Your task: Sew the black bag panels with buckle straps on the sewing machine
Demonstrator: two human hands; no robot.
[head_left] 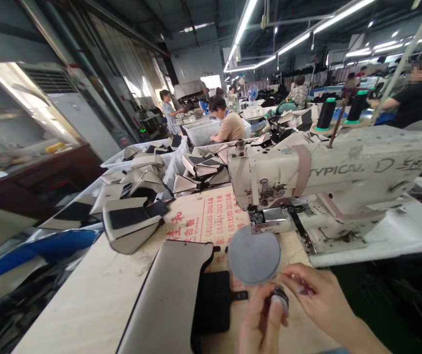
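Note:
My left hand (260, 319) is closed around a small black-and-silver bobbin (280, 296) in front of the sewing machine (328, 177). Just to its right, my right hand (317, 295) pinches something small between thumb and fingers; it is too blurred to name. Beyond my hands a round grey disc (254, 254) lies flat on the plywood board (85, 295), close to the machine's needle area. Left of my hands rests a beige sewn piece (166, 290) with a black panel (213, 300) and a short strap.
Another beige-and-black piece (133, 221) sits at the board's far left corner. White bins (177, 169) of similar pieces stand behind, and a blue-rimmed container (37, 255) is at left. Black thread cones (324, 114) stand behind the machine. A co-worker (233, 125) sits beyond the bins.

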